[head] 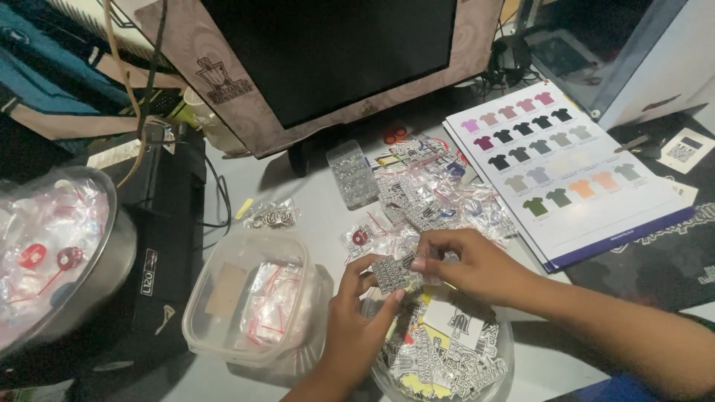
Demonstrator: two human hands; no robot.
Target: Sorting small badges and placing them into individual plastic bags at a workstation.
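My left hand [350, 327] and my right hand [473, 264] together pinch a small black-and-white cut-out piece [393, 273] just above a round clear bowl [506, 357] heaped with similar black, white and yellow pieces. Thumb and fingers of both hands close on the piece's edges. Behind the hands lies a pile of small clear zip bags [439, 201] holding packed pieces.
A clear plastic tub [249, 298] with empty zip bags sits left of my hands. A metal bowl [112, 260] of bagged items stands far left beside a black machine [167, 238]. A monitor [328, 59], a shirt colour chart [566, 164] and a small bag of metal rings [272, 217] lie further back.
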